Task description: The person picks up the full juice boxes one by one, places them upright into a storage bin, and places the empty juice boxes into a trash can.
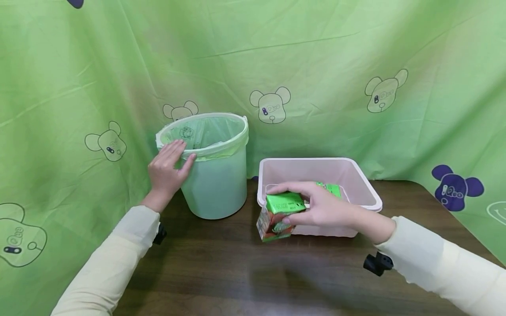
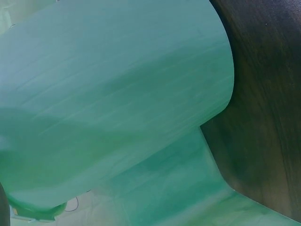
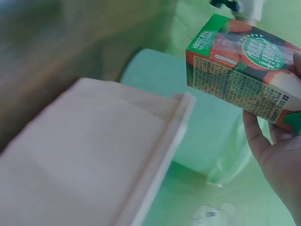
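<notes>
My right hand (image 1: pixel 316 204) grips a juice carton (image 1: pixel 281 221) between thumb and fingers, over the front left of a pale pink plastic tub (image 1: pixel 365 188). The carton has a green end, tomato pictures and a printed text panel, plain in the right wrist view. Behind my wrist, another green-topped carton (image 1: pixel 334 189) shows inside the tub. To the left, a pale green trash bin (image 1: pixel 215 188) stands upright, a thin green bag (image 1: pixel 221 151) folded over its rim. My left hand (image 1: pixel 168 171) rests at the bin's near-left rim with its fingers extended. The bin's wall fills most of the left wrist view.
Bin and tub stand side by side on a dark wooden table (image 1: pixel 221 263), a narrow gap between them. Close behind them hangs a green curtain (image 1: pixel 316 66) with bear-head prints, which also runs down the left side.
</notes>
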{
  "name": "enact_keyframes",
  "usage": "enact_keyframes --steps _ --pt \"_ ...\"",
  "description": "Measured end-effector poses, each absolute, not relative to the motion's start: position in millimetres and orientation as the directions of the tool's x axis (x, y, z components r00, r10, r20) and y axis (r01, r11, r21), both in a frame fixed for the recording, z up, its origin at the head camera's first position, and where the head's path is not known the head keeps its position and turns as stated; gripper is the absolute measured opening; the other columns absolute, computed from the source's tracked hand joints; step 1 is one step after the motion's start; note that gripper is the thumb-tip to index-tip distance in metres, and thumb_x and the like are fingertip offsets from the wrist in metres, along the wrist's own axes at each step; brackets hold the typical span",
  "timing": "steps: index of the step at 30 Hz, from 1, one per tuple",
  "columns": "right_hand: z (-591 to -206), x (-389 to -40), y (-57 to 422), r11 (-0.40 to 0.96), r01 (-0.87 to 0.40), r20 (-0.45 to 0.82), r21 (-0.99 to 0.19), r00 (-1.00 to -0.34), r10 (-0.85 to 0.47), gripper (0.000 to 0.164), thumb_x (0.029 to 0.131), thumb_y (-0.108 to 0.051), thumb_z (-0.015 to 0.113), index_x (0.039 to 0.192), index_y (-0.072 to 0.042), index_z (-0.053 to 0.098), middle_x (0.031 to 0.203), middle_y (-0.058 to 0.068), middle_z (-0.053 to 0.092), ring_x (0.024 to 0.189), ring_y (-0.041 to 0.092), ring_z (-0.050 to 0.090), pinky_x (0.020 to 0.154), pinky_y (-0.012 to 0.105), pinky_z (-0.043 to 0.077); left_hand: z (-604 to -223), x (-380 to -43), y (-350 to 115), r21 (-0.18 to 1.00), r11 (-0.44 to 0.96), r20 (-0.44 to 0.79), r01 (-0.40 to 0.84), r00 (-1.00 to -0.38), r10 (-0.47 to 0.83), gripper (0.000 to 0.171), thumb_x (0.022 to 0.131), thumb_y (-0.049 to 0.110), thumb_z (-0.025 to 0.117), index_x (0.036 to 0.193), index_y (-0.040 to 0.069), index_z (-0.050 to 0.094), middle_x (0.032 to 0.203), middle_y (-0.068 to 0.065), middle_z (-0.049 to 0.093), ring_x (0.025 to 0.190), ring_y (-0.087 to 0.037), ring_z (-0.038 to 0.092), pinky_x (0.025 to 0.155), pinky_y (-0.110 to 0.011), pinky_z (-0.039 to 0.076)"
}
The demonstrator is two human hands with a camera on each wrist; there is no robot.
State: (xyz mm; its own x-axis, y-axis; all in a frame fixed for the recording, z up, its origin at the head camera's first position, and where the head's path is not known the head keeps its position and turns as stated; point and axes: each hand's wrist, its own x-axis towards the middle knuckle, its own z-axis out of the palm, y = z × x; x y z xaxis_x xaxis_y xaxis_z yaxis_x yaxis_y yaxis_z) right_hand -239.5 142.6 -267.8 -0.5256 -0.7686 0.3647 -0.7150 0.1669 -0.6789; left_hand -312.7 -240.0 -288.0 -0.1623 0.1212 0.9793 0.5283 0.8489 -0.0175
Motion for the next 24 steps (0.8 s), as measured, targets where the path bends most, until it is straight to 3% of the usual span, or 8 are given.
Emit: enact_keyframes --steps 3,7,13,24 --pt "-253 -245 135 0.128 -0.748 0.424 -0.651 -0.498 -0.757 0.052 0.080 -0.006 0.079 0.129 -0.010 0.060 0.110 0.003 0.064 0.083 0.018 0.060 0.063 0.031 0.055 -288 -313 -239 -0.017 0.850 0.979 0.526 -0.162 0.120 0.047 0.093 0.042 0.059 0.108 0.000 0.072 0.110 -0.017 0.069 0.103 -0.034 0.066 0.095 -0.047 0.049" --pt "-232 -253 127 0.122 -0.745 0.454 -0.656 -0.519 -0.724 0.054 0.080 -0.001 0.078 0.130 -0.009 0.059 0.113 0.005 0.064 0.087 0.020 0.061 0.063 0.033 0.057 -288 -313 -239 -0.021 0.850 0.979 0.527 -0.161 0.125 0.049 0.094 0.044 0.058 0.108 0.000 0.072 0.110 -0.017 0.069 0.103 -0.034 0.066 0.094 -0.048 0.049" --pt "-202 -270 111 0.075 -0.758 0.524 -0.648 -0.516 -0.677 0.056 0.080 0.005 0.075 0.132 -0.004 0.057 0.113 0.009 0.062 0.091 0.024 0.061 0.073 0.033 0.057 -288 -314 -237 -0.021 0.846 0.980 0.533 -0.157 0.124 0.048 0.094 0.043 0.059 0.108 -0.001 0.072 0.110 -0.017 0.069 0.103 -0.034 0.066 0.094 -0.049 0.049" --pt "-164 -296 80 0.056 -0.794 0.624 -0.606 -0.518 -0.584 0.054 0.081 0.001 0.074 0.132 -0.005 0.058 0.115 0.009 0.061 0.091 0.024 0.057 0.074 0.030 0.053 -288 -315 -233 -0.026 0.838 0.978 0.546 -0.158 0.133 0.046 0.093 0.041 0.060 0.109 -0.001 0.072 0.111 -0.017 0.069 0.103 -0.034 0.066 0.095 -0.048 0.049"
